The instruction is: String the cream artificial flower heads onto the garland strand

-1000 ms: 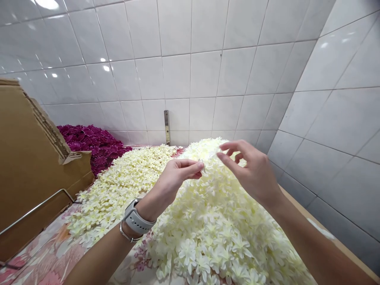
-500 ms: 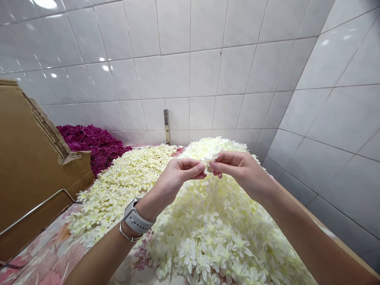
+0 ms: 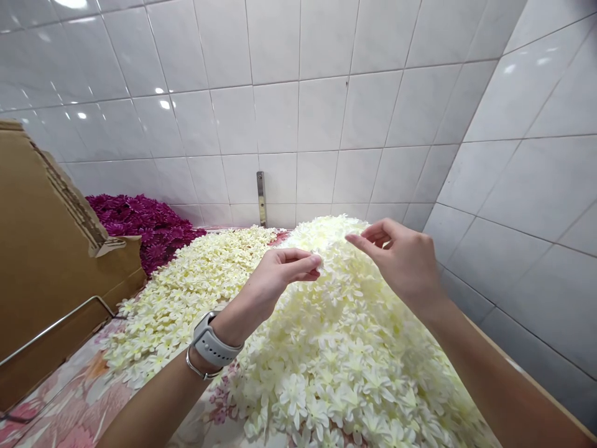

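Note:
My left hand is raised over a big heap of cream fabric flowers. Its thumb and fingers pinch a small cream flower piece that barely shows at the fingertips. A grey watch sits on that wrist. My right hand hovers a short way to the right of it, thumb and forefinger nearly pinched, other fingers curled. Whether a petal is between those fingertips is not visible.
A flatter spread of cream flowers lies left of the heap on a pink floral cloth. Purple flowers are piled at the back left. A cardboard box with a metal rail stands at left. White tiled walls close the back and right.
Half a second ago both hands met at the small flower piece. The right hand has since pulled away to the right; the left hand keeps its pinch in place.

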